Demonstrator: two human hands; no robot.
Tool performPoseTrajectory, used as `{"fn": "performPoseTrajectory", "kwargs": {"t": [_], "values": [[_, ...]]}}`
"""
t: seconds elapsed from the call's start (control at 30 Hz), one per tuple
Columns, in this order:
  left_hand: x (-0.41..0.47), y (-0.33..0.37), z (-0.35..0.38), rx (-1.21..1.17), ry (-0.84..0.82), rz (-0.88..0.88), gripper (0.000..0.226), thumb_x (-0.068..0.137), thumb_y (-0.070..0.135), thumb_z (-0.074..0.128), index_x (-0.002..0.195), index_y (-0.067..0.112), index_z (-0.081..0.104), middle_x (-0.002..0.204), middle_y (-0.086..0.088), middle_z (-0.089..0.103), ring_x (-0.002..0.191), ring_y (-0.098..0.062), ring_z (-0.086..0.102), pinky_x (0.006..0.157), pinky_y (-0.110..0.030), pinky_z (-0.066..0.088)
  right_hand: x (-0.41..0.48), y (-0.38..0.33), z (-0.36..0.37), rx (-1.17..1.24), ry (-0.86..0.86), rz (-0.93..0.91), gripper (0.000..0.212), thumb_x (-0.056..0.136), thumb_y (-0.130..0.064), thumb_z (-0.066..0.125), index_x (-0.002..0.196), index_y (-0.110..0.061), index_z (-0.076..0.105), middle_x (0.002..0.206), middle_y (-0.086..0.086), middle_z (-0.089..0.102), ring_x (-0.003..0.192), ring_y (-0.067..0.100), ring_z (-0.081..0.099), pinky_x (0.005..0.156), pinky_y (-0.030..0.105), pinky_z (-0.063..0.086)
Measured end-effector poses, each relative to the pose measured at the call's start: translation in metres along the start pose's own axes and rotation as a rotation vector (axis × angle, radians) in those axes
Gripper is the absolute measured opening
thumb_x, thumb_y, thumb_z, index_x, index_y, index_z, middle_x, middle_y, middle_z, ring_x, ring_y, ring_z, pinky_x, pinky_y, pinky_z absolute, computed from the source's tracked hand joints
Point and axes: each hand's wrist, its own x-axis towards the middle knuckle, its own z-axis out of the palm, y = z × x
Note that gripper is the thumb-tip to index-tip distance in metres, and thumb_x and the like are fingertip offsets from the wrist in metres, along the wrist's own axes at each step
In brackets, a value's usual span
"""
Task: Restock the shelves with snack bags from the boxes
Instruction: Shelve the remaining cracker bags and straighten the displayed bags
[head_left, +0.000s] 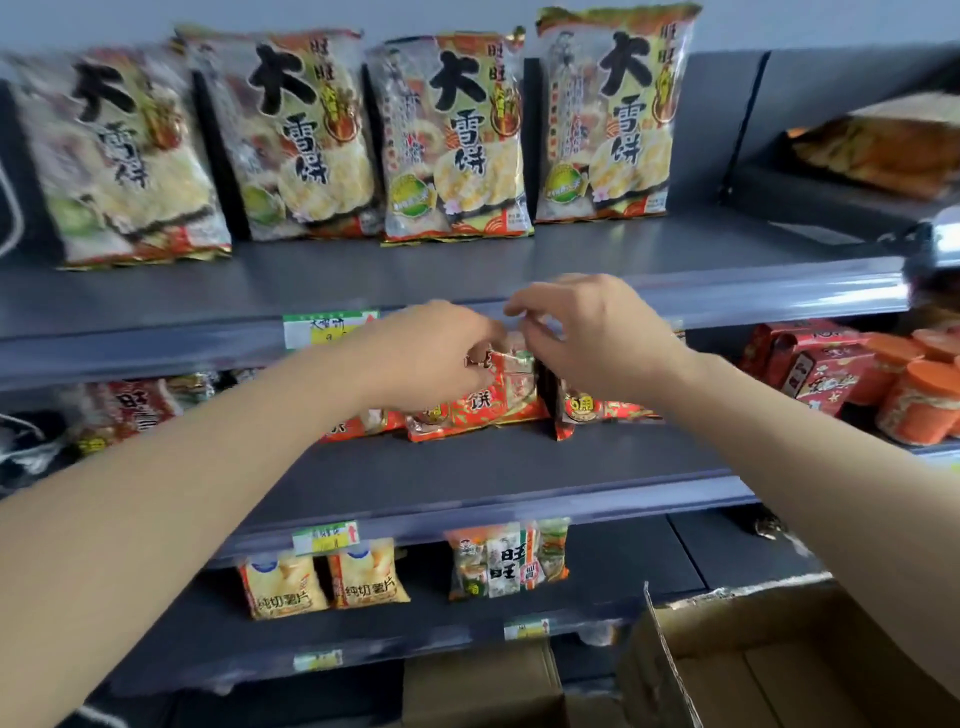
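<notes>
Both hands, left hand (431, 353) and right hand (587, 338), pinched shut on the red snack bag (483, 400), standing it on the middle shelf (467, 467); next, I'd say, release gently.

The front strip of the middle shelf (467, 467) lay bare, leaving open passage ahead of the red snack bags (483, 405). The upper shelf edge (727, 296) overhung those bags closely, limiting room from above. On the upper shelf, four upright bags (457, 140) filled the rear; its front and right end were free. Orange-lidded cups (919, 400) blocked the right side. An open box (779, 670) stood below.
</notes>
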Motion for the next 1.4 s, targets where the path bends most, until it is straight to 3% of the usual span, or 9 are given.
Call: {"fn": "performPoseTrajectory", "kwargs": {"t": [0.13, 0.47, 0.73, 0.87, 1.0, 1.07, 1.2, 1.3, 1.4], "values": [[-0.03, -0.05, -0.044, -0.014, 0.1, -0.117, 0.036, 0.094, 0.028, 0.054, 0.13, 0.026, 0.053, 0.115, 0.008, 0.061, 0.102, -0.013, 0.057, 0.088, -0.027, 0.045, 0.045, -0.021, -0.007, 0.002, 0.014, -0.007, 0.028, 0.089, -0.012, 0.05, 0.11, -0.008, 0.068, 0.096, 0.01, 0.073, 0.09, 0.031, 0.067, 0.078, 0.042, 0.053], [-0.057, -0.207, -0.074, -0.038, 0.162, -0.325, 0.036, 0.094, 0.024, 0.056, 0.129, 0.022, 0.055, 0.118, 0.002, 0.06, 0.096, -0.015, 0.056, 0.085, -0.029, 0.046, 0.148, -0.074, 0.028, -0.083, -0.238, 0.094, 0.041, 0.094, -0.024, 0.051, 0.135, -0.019, 0.049, 0.131, 0.007, 0.058, 0.117, 0.028, 0.055, 0.097, 0.039, 0.046], [-0.01, -0.255, -0.075, -0.109, 0.187, -0.223, 0.041, 0.094, 0.022, 0.055, 0.135, 0.021, 0.05, 0.127, -0.002, 0.056, 0.1, -0.015, 0.053, 0.083, -0.024, 0.04, 0.201, -0.043, 0.07, -0.162, -0.355, 0.341, 0.049, 0.092, -0.019, 0.051, 0.14, -0.019, 0.044, 0.142, 0.008, 0.049, 0.127, 0.028, 0.047, 0.101, 0.035, 0.041], [0.034, -0.252, -0.075, -0.125, 0.264, -0.129, 0.05, 0.094, 0.019, 0.056, 0.141, 0.019, 0.042, 0.143, -0.006, 0.042, 0.118, -0.021, 0.051, 0.095, -0.028, 0.039, 0.206, -0.011, 0.079, -0.172, -0.356, 0.476, 0.061, 0.089, -0.016, 0.05, 0.147, -0.023, 0.031, 0.142, 0.014, 0.045, 0.123, 0.032, 0.049, 0.095, 0.037, 0.046], [0.079, -0.261, -0.073, -0.076, 0.333, -0.14, 0.059, 0.093, 0.022, 0.053, 0.148, 0.022, 0.03, 0.149, -0.008, 0.027, 0.122, -0.028, 0.048, 0.101, -0.037, 0.042, 0.21, 0.008, 0.088, -0.15, -0.364, 0.532, 0.065, 0.089, -0.016, 0.05, 0.149, -0.026, 0.026, 0.14, 0.017, 0.045, 0.121, 0.035, 0.049, 0.093, 0.037, 0.044], [0.098, -0.267, -0.07, -0.035, 0.38, -0.169, 0.061, 0.092, 0.023, 0.054, 0.148, 0.025, 0.029, 0.151, -0.008, 0.022, 0.132, -0.031, 0.035, 0.106, -0.045, 0.039, 0.213, 0.012, 0.093, -0.119, -0.374, 0.554, 0.071, 0.09, -0.017, 0.05, 0.151, -0.031, 0.017, 0.141, 0.019, 0.04, 0.119, 0.036, 0.05, 0.092, 0.036, 0.044], [0.125, -0.275, -0.06, 0.078, 0.418, -0.25, 0.067, 0.093, 0.023, 0.05, 0.15, 0.031, 0.017, 0.159, -0.002, -0.001, 0.145, -0.038, -0.003, 0.115, -0.054, 0.019, 0.222, 0.023, 0.102, -0.094, -0.407, 0.617, 0.087, 0.091, -0.027, 0.055, 0.149, -0.042, -0.007, 0.155, 0.024, 0.006, 0.129, 0.039, 0.044, 0.104, 0.039, 0.036], [0.139, -0.278, -0.054, 0.061, 0.438, -0.276, 0.073, 0.094, 0.027, 0.049, 0.151, 0.035, 0.006, 0.16, 0.001, -0.009, 0.145, -0.039, -0.013, 0.115, -0.059, 0.008, 0.228, 0.034, 0.112, -0.038, -0.412, 0.674, 0.091, 0.09, -0.031, 0.057, 0.147, -0.046, -0.012, 0.156, 0.023, -0.011, 0.124, 0.042, 0.049, 0.104, 0.039, 0.039], [0.151, -0.281, -0.048, 0.035, 0.442, -0.299, 0.076, 0.094, 0.03, 0.049, 0.151, 0.036, 0.0, 0.161, 0.001, -0.009, 0.146, -0.039, -0.013, 0.114, -0.061, 0.006, 0.232, 0.047, 0.124, 0.005, -0.388, 0.696, 0.089, 0.09, -0.031, 0.057, 0.147, -0.048, -0.01, 0.155, 0.02, -0.015, 0.119, 0.043, 0.051, 0.101, 0.038, 0.043]]}}
